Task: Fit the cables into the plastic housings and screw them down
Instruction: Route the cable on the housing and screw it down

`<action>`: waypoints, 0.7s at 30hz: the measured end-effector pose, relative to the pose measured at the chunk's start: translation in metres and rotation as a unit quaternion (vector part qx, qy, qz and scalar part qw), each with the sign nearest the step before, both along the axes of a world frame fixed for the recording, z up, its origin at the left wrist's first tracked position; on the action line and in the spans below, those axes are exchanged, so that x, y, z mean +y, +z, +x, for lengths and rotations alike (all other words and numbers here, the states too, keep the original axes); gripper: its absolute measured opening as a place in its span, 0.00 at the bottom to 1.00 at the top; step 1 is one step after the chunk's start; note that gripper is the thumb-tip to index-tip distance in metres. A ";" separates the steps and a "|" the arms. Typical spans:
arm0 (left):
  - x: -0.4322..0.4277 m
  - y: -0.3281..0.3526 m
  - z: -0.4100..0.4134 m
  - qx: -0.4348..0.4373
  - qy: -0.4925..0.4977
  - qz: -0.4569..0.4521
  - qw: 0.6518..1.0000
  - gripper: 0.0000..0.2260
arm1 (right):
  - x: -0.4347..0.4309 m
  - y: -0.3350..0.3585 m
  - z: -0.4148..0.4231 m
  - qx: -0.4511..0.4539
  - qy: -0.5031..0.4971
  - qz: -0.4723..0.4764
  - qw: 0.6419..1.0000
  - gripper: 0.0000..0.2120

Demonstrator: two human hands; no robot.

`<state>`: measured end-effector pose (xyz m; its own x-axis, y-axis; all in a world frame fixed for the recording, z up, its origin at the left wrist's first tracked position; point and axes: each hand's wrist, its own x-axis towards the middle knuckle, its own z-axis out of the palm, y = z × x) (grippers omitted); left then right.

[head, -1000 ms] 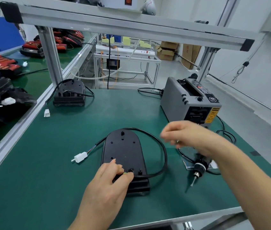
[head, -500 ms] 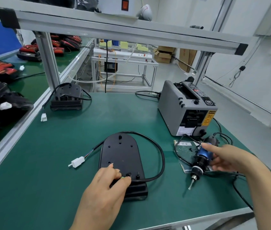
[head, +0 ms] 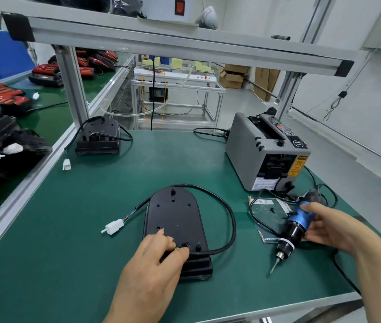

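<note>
A black plastic housing (head: 175, 215) lies flat on the green mat (head: 68, 252) in front of me. Its black cable (head: 230, 220) loops around the right side and ends in a white connector (head: 114, 226) on the left. My left hand (head: 152, 264) presses down on the housing's near end, fingertips by a screw post. My right hand (head: 334, 227) wraps around the blue and black electric screwdriver (head: 294, 227), which lies to the right with its bit pointing toward me.
A grey tape dispenser (head: 264, 152) stands at the back right. A second housing with cable (head: 98, 136) sits at the back left. Small cards with a loose screw (head: 271, 210) lie under the screwdriver. The frame post (head: 70, 85) rises at the left.
My right hand moved from above the housing over to the right and closed around the screwdriver. My left hand stayed on the housing.
</note>
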<state>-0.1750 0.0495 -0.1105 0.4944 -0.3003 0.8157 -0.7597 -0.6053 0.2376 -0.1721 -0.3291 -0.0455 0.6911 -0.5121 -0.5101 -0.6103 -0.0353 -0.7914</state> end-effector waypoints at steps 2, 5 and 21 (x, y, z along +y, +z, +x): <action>0.000 0.000 0.000 -0.001 -0.001 0.002 1.000 0.05 | -0.002 -0.002 -0.003 -0.013 -0.006 0.028 0.999 0.15; 0.000 0.000 0.000 -0.002 0.000 0.003 1.000 0.06 | -0.002 0.000 -0.008 -0.052 -0.009 0.076 0.996 0.14; 0.000 0.001 0.000 0.001 0.000 0.003 1.000 0.10 | 0.049 0.033 0.010 -0.484 -0.203 0.319 0.789 0.25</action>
